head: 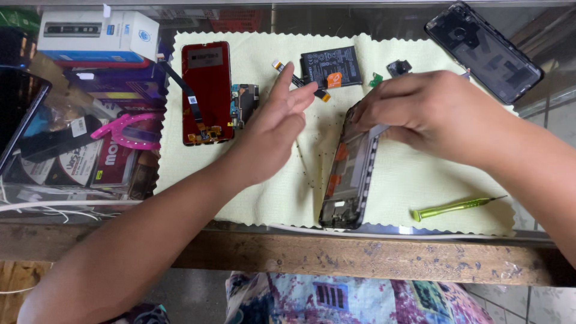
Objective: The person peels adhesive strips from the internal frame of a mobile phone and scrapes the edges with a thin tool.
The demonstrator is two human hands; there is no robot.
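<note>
Head view: mid-disassembly of a phone frame, propped on its long edge on the yellow cloth. Right hand clamped over the frame's upper end, fingers curled around it. Left hand released, palm flat and fingers spread, hovering just left of the frame, touching nothing. Next move, by judgement: steadying the tilted frame before working on it. Laid out nearby on the cloth: red screen panel, small circuit board, black battery, green screwdriver. Back cover off the cloth, top right. No containers in use; closed white box at top left, contents unseen.
</note>
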